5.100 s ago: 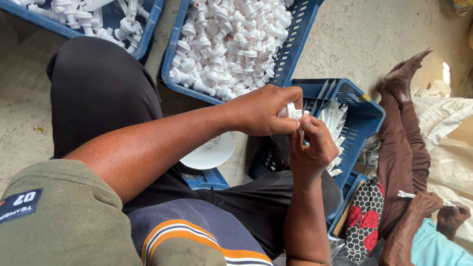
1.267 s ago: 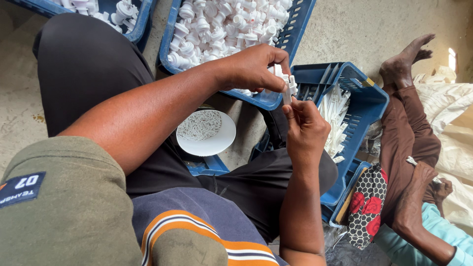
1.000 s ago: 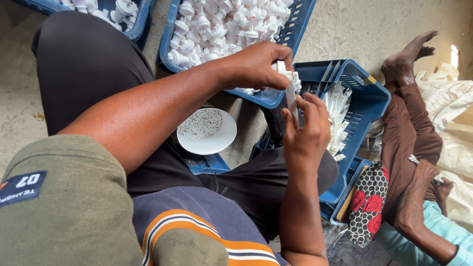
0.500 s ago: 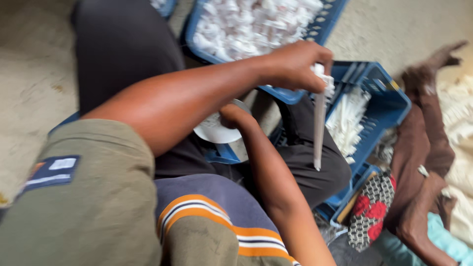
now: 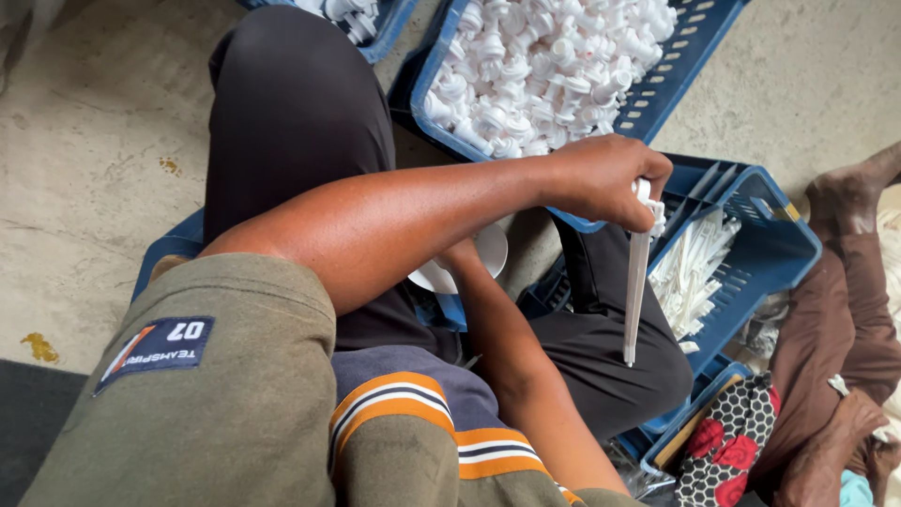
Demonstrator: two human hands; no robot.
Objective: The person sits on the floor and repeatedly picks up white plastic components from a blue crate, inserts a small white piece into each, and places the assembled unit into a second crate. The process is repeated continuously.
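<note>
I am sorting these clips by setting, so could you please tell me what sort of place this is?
Probably an informal assembly workshop, worked seated on a bare concrete floor. Blue plastic crates hold heaps of identical white pump heads and dip tubes; the left hand holds one assembled pump.

Bare concrete floor (image 5: 103,169) out left, stained with a yellow blotch (image 5: 39,347). Far right, another person's brown-clad leg (image 5: 835,329) stretched along the floor, beside a black-and-white patterned cloth with red flowers (image 5: 727,451). Top edge, corner of a second blue crate (image 5: 371,19).
</note>
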